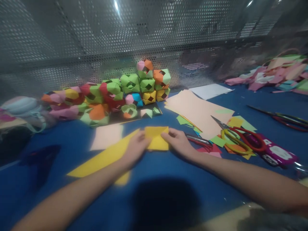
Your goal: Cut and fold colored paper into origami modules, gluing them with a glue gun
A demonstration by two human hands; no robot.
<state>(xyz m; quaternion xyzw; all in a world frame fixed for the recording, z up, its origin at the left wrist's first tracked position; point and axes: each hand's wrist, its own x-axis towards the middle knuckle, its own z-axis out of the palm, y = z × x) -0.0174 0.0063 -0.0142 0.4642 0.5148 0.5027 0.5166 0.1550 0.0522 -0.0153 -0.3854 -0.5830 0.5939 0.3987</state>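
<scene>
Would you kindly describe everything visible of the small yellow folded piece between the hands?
The small yellow folded piece looks like matte paper, roughly rectangular, with faint crease lines; blur hides finer detail. It is held at the blue table, the left hand's grip on its left side and the right hand's grip on its right. Whether it touches the table is unclear.

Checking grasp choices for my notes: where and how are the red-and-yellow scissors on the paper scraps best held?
Probably by the red loop and yellow loop, coming from the near right: those wide openings suit fingers, while the blades narrow to a point aimed away, toward the left.
</scene>
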